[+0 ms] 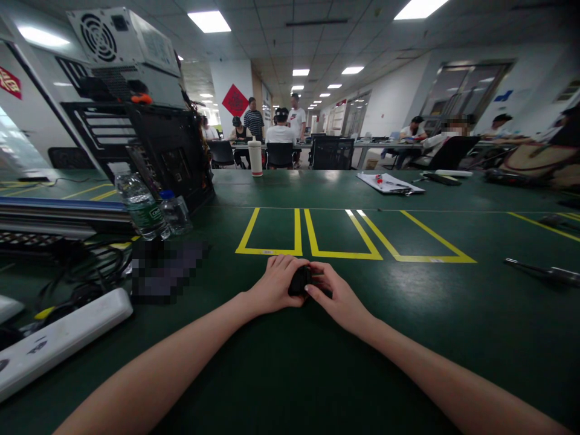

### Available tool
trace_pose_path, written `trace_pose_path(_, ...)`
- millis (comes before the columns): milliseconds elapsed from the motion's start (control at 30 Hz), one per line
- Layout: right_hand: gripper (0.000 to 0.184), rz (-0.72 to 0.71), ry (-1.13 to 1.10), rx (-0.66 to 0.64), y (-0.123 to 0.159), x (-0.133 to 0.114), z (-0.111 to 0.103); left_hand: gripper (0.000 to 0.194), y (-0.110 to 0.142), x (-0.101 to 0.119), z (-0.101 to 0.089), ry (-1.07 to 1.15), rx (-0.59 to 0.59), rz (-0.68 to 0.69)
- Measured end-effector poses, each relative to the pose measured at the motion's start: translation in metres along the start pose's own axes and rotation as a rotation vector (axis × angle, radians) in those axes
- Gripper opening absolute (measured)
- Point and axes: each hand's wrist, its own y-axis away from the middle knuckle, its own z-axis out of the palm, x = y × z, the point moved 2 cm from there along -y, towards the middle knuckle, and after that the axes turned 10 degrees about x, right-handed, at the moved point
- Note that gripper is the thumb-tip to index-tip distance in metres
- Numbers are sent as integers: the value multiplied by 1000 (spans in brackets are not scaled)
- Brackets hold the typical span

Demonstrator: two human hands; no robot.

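Black object (299, 282) in left hand (280, 280) | bottles (141, 202), power strip (67, 337) leftward

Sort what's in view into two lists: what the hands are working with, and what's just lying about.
In use:
small black object, held between left hand and right hand

Lying about, by the look of it:
white power strip
two plastic bottles
white cup
clipboard
black computer case

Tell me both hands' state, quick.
Left hand: closed around a small black object.
Right hand: fingers partly curled, thumb at the same object.
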Motion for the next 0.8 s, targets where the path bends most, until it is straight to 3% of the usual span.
trace_pose_path(167, 27, -42, -6, -32, 0, -1, -1, 59, 0, 1, -2, 3, -17, -2)
trace_pose_path(367, 19, -63, -39, 15, -1, 0, -1, 61, 0, -2, 3, -2, 11, 3)
trace_pose_path(567, 29, -9, -10, -2, -2, 5, 0, 60, 0, -3, 3, 12, 21, -3)
trace_pose_path(800, 25, -69, -35, -15, 0, 1, -1, 62, -1, -3, 2, 14, 21, -4)
